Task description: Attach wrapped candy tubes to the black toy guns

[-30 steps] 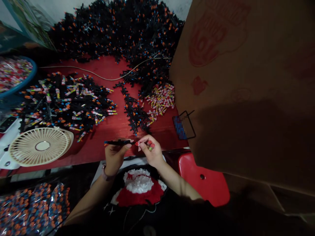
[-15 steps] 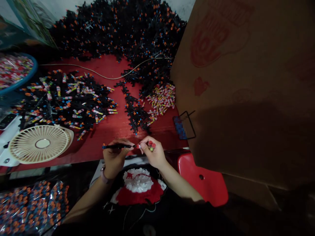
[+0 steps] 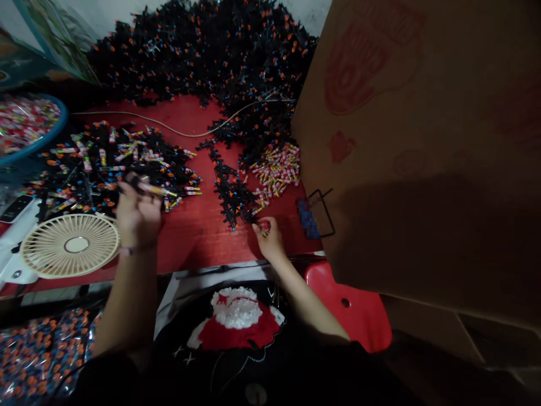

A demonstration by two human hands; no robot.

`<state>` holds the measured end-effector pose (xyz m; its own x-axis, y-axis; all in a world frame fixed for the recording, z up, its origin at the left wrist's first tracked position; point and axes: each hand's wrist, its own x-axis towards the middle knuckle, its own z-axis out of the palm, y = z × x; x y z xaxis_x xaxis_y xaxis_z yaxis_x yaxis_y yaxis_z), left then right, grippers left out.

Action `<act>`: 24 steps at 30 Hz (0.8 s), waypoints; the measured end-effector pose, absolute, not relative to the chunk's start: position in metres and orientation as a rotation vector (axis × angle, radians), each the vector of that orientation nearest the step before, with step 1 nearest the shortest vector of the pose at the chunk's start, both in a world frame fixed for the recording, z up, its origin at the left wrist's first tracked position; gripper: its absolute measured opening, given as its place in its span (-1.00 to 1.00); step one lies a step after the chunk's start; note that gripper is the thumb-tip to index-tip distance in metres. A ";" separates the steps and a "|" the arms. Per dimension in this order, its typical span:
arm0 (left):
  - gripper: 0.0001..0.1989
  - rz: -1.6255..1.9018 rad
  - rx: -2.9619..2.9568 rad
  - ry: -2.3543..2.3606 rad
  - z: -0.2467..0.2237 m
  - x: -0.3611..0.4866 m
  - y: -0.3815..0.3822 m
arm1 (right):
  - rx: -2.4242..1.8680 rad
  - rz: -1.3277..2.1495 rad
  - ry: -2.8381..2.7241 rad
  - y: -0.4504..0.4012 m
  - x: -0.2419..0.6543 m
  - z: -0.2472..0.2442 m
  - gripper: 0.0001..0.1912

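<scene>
Red tabletop is carrying the beige fan, my landmark. Just right of the fan, I am observing the left hand blurring beside a black toy; whether its fingers are clamping it, I cannot tell. Well right of the fan, the right hand is closing its fingers around small tubes.

Small assembly workshop, by the look. Red work table; heap of like black pieces, top centre; pile of small bright tubes, centre; full blue tub, left edge; bagged pieces, lower left; large printed carton, right.
</scene>
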<state>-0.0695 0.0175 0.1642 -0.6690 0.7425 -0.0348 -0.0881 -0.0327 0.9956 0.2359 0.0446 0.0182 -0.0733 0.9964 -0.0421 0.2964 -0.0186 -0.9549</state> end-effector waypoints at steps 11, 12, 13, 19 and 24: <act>-0.64 0.678 2.052 1.640 0.065 -0.015 0.057 | -1.191 1.049 -1.640 0.043 0.248 -0.014 -0.60; -0.58 0.547 2.123 1.668 0.057 -0.007 0.055 | -1.172 1.019 -1.631 0.043 0.251 -0.013 -0.60; -0.54 0.457 2.162 1.699 0.052 -0.004 0.053 | -1.166 0.986 -1.621 0.044 0.253 -0.013 -0.60; -0.52 0.411 2.137 1.824 0.054 -0.021 0.032 | -1.174 1.031 -1.570 0.047 0.255 -0.010 -0.54; -0.87 0.894 1.708 1.717 0.064 -0.019 0.006 | -1.239 1.242 -1.391 0.041 0.248 0.002 -0.40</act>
<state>-0.0189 0.0058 0.0640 -0.0385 0.9968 0.0699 0.6293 -0.0301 0.7766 0.2476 0.0412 0.0024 -0.1237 0.9923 -0.0099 0.1215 0.0053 -0.9926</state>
